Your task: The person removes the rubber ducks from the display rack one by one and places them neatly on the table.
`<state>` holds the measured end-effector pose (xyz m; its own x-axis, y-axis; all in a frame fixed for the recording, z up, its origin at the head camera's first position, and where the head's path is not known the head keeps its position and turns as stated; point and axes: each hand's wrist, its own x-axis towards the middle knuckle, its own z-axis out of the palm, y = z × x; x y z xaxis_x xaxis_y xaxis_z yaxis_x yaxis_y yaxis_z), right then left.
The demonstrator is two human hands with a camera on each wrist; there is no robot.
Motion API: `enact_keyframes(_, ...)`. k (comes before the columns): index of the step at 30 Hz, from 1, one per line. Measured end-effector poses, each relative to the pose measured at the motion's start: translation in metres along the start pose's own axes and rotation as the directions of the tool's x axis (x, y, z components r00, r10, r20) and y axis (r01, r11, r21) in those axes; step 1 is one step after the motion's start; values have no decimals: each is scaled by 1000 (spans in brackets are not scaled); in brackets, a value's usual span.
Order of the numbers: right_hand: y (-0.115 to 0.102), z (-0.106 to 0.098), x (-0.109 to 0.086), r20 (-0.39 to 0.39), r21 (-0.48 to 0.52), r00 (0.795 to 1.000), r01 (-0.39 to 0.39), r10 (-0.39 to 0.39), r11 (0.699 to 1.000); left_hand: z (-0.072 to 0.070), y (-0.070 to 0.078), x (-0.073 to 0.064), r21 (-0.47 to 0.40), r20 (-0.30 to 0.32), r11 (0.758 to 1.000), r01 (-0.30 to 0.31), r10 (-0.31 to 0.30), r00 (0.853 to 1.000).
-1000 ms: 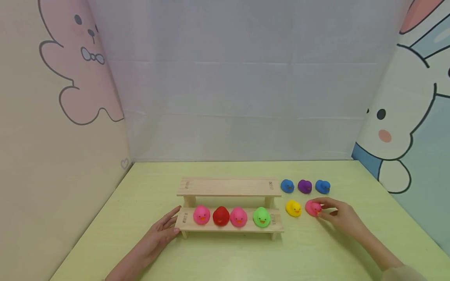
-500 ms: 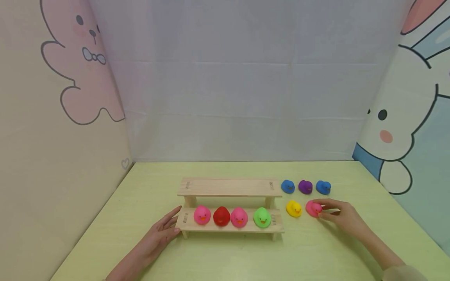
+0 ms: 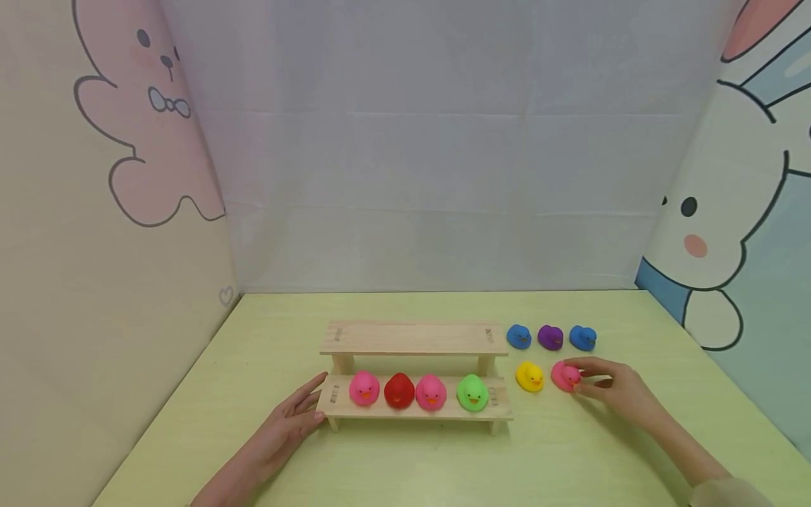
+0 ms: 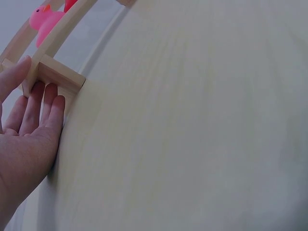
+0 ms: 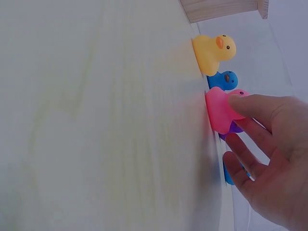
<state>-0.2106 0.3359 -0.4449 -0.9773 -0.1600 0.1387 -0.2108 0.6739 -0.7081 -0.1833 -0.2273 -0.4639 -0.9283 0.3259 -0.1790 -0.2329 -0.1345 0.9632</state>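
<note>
In the head view my right hand point(image 3: 616, 389) pinches a pink rubber duck point(image 3: 561, 374) between thumb and fingers, and the duck sits on the table. The right wrist view shows the thumb against this duck point(image 5: 219, 109). My left hand point(image 3: 285, 428) holds the left end of a two-step wooden stand point(image 3: 415, 338), thumb at the front corner and fingers along the side. On its lower step stand a pink duck point(image 3: 364, 389), a red duck point(image 3: 399, 391) with no face showing, another pink duck point(image 3: 431, 393) and a green duck point(image 3: 472, 393).
Left of the pinched duck sits a yellow duck point(image 3: 529, 377). Behind them, a blue duck point(image 3: 519, 336), a purple duck point(image 3: 550, 338) and a second blue duck point(image 3: 583, 338) form a row on the pale table point(image 3: 412, 468). Walls with cartoon drawings enclose the table's sides.
</note>
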Motion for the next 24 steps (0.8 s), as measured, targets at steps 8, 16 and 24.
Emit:
enact_keyframes(8,-8,-3,-1,17,-30,1000,14,-13,999,1,1,0,-9,7,1000,-4,4,1000)
enact_keyframes(16,-17,-7,0,-18,-59,997,79,-80,995,1,1,0,-14,9,1000,2,-1,1000)
enact_keyframes(24,-42,-9,-3,-59,-63,993,95,-99,993,-1,0,0,-18,14,1000,0,0,1000)
